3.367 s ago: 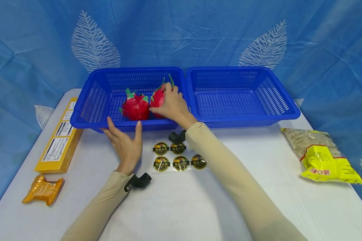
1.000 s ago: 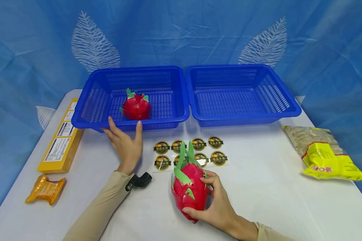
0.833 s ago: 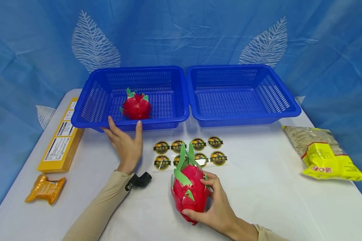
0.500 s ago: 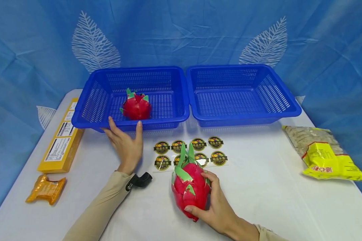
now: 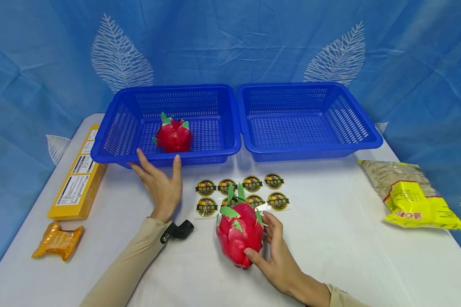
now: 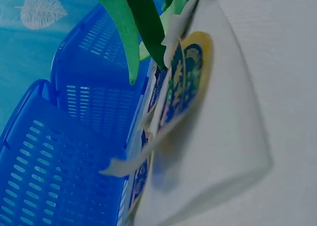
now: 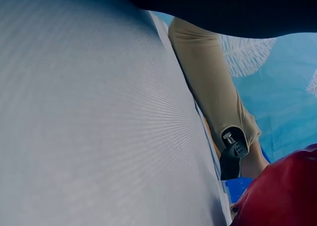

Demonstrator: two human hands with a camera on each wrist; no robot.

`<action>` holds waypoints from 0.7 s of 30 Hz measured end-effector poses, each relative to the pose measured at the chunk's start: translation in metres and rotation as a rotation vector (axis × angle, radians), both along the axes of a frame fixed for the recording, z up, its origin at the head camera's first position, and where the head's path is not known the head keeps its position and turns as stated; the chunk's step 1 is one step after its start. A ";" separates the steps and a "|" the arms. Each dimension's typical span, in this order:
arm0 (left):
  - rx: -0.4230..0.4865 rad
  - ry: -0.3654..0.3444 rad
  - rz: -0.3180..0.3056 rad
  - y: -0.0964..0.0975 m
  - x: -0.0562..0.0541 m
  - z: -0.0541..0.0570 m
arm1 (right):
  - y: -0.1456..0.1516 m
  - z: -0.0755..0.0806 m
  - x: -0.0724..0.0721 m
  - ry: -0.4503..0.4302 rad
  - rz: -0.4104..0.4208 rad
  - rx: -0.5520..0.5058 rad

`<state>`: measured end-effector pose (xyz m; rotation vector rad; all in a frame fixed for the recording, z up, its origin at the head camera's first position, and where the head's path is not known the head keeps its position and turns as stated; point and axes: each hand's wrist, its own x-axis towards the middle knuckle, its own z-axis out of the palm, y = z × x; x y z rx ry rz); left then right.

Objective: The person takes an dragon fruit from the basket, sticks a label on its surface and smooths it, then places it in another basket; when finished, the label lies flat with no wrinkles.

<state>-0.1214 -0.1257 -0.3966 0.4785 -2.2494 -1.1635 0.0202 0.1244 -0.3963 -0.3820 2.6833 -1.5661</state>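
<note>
Our right hand (image 5: 279, 256) is holding the dragon fruit (image 5: 237, 236) in a half-closed curve of thumb and fingers; the fruit is sitting just left of the palm, its long axis pointing leafy end forward, toward the stickers (image 5: 206, 206). With the left hand (image 5: 162, 189), farther from it, spread-fingered, we are touching the blue basket (image 5: 209, 155).

Left basket wall (image 5: 207, 159), free room above

Left hand (image 5: 163, 190) thumb-out, right hand (image 5: 279, 260) half-curled, the 2 apart.
</note>
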 end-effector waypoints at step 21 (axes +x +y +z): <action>-0.115 0.137 -0.483 0.017 0.026 -0.018 | 0.012 -0.002 -0.018 0.088 -0.026 -0.025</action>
